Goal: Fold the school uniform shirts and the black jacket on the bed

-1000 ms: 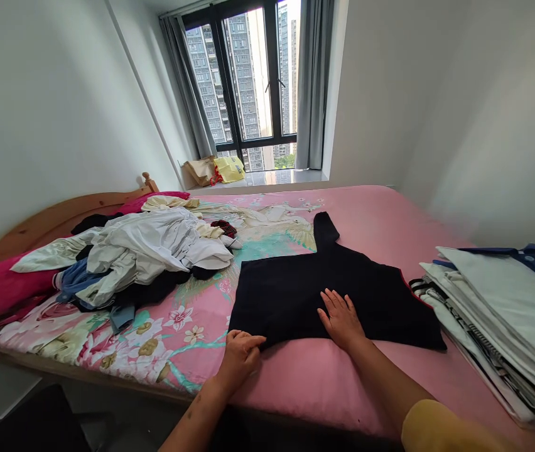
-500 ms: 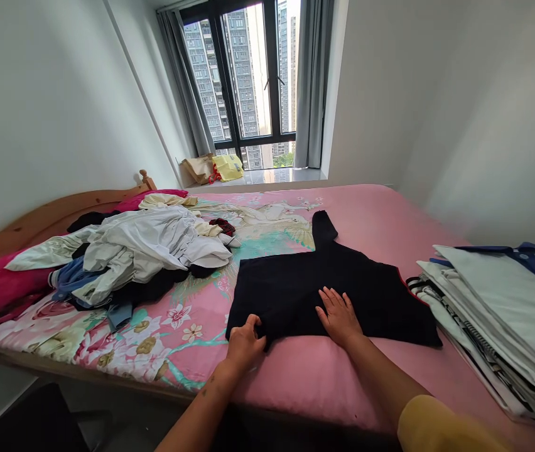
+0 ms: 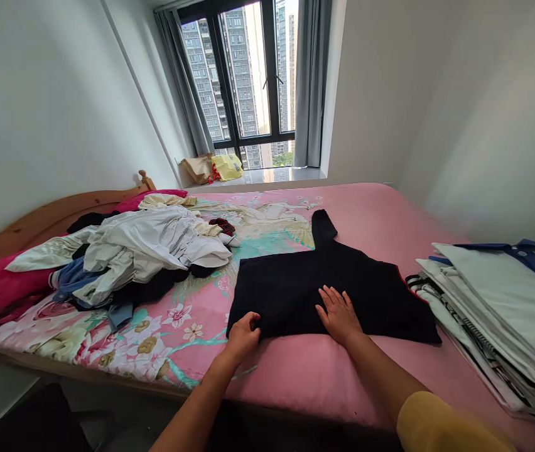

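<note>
A black shirt [image 3: 291, 282] with red trim at the neck lies spread on the bed, one sleeve [image 3: 324, 226] pointing toward the window. My left hand [image 3: 243, 331] is at the near left corner of its hem, with thumb and fingers curled and pinching the cloth. Flat on the middle of the shirt, near its front edge, rests my right hand [image 3: 340, 316], fingers stretched out. The underside of the shirt is hidden.
A heap of loose clothes [image 3: 154, 242] lies on the left of the bed [image 3: 296, 376]. At the right stands a stack of folded shirts [image 3: 498, 314], close to the black shirt's neck. Bags [image 3: 226, 167] sit on the windowsill. A dark chair [image 3: 36, 420] is at lower left.
My left hand has shifted slightly left and up along the hem, and the cloth at the near edge lies straighter. My right hand stays in place.
</note>
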The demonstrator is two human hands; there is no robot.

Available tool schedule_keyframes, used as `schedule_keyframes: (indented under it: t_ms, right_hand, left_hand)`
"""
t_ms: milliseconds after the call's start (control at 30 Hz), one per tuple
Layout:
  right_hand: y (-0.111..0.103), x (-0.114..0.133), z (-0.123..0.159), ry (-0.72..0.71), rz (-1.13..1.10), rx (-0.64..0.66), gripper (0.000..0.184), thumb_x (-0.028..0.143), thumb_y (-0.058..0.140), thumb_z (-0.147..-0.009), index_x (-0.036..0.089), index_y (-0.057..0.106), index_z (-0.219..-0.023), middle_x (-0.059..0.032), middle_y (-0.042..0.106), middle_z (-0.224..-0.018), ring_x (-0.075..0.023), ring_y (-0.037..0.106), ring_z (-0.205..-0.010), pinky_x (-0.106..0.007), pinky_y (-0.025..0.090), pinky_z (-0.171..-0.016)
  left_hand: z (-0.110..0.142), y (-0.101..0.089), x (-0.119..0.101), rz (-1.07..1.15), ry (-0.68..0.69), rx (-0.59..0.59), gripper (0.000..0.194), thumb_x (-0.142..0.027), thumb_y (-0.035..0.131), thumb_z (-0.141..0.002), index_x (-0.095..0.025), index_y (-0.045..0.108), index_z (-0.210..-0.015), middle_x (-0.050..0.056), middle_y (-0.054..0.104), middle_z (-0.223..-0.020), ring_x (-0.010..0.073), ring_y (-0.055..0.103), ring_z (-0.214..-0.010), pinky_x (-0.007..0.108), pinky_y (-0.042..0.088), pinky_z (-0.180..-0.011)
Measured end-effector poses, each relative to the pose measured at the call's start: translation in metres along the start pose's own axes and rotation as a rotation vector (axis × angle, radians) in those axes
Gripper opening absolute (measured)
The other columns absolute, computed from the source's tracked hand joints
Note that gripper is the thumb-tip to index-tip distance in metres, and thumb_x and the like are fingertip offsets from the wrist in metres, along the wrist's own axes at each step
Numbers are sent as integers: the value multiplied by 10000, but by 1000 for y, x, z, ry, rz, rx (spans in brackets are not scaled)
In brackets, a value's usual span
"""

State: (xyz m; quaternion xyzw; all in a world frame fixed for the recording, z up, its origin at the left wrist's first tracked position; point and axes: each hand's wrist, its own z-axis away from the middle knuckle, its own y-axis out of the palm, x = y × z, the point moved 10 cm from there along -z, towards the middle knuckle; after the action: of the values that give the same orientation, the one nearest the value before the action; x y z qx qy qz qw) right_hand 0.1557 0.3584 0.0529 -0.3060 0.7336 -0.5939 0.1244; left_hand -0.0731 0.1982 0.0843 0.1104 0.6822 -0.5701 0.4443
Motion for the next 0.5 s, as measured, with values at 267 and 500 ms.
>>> schedule_keyframes:
  t_ms: [267,500]
  right_hand:
    - [1,0,0,4,7,4,544,450,260,-920,177,357,-1380,-46,319,-1455,-204,210,-1356,-448,49,-1123]
    - [2,-1,0,0,12,-19,538,448,265,-921,184,357,-1381,-42,321,-1455,-204,214,-1355,-444,43,-1122]
  left_hand:
    - [-3,-5,15,217,-31,-12,89,-174,535,-633,-200,548,-717,-72,477,-559,91,464,-531,202,343,-535]
    - [-11,-23,50,441,-273,-100,417,-582,408,-754,-182,482,-849,3,580,-718,95,546,-460,246,448,-528]
